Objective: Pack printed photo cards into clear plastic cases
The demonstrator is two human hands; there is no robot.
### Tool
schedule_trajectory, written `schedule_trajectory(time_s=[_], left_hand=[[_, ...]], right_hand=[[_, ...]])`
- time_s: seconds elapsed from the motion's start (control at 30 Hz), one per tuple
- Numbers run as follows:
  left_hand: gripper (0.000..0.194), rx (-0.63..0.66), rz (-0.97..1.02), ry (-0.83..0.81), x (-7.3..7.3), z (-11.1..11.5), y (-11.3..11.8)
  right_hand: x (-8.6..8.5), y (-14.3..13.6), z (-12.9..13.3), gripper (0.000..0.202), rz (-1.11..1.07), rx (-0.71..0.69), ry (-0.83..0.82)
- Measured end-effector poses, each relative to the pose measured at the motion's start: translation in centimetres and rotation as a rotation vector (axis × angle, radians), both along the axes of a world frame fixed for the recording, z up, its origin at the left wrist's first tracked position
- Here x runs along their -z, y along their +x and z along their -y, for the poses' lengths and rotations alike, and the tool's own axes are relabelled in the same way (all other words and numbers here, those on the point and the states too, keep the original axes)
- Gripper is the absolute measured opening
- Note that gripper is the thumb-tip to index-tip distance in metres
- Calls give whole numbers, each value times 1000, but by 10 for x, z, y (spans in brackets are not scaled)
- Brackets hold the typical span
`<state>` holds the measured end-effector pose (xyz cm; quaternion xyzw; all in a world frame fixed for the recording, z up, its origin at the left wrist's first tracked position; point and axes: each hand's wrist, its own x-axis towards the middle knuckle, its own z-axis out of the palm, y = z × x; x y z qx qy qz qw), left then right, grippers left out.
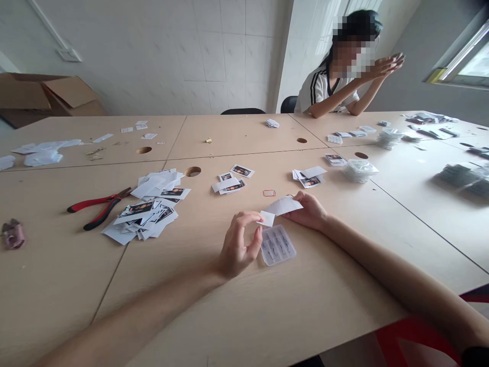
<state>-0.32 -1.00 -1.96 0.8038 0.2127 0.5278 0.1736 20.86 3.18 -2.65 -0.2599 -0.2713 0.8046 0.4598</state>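
Note:
My left hand (240, 242) is raised over the table with thumb and index finger curved apart. A small white card (268, 218) is at its index fingertip. Just beyond it, my right hand (308, 211) holds a larger white card (284, 205) by its far right part; the two cards nearly meet or overlap. Beneath them lies a clear plastic box (278, 245) with several narrow compartments holding small dark items. A small red-edged tag (269, 193) lies flat behind the cards.
A big pile of photo cards (153, 216) lies left, beside red-black pliers (101, 204). Smaller card piles (231, 182) (309, 177) are farther back. Clear packets (359, 171) stand right. A person (324, 92) sits across the table, hands raised. Round holes (193, 172) pierce the tabletop.

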Motion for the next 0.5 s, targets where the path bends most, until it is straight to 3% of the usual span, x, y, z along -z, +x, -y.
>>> schedule_trajectory(time_s=[0.33, 0.5], left_hand=[[36, -14, 72, -135, 3, -3, 2], [35, 10, 108, -183, 5, -4, 4]], right_hand=[[-3, 1, 4, 25, 96, -102, 40], [2, 0, 4, 16, 111, -99, 120]])
